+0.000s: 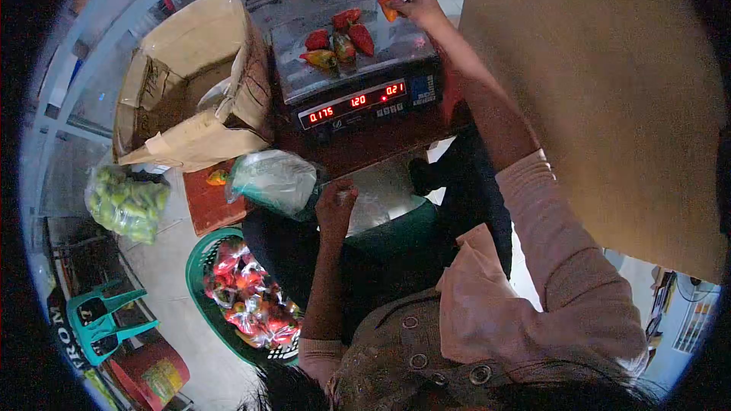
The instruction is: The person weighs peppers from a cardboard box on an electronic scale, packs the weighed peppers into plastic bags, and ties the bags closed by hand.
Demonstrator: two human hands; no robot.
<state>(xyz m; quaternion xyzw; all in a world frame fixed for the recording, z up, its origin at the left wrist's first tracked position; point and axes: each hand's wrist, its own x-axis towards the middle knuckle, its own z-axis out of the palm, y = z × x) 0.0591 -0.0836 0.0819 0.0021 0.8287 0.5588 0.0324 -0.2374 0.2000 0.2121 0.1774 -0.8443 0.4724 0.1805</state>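
My right hand is closed on an orange pepper, held above the right back side of a digital scale. Several red and yellow-green peppers lie on the scale's clear platform. Its red display reads 0.175, 1.20 and 0.21. Low over my lap, my left hand is curled closed, with a clear plastic bag at its fingers. A stack of clear plastic bags lies just left of that hand.
An open cardboard box stands left of the scale. A green basket holds bagged red peppers. On the left are a bag of green produce, a small teal chair and a red container. A brown panel rises at right.
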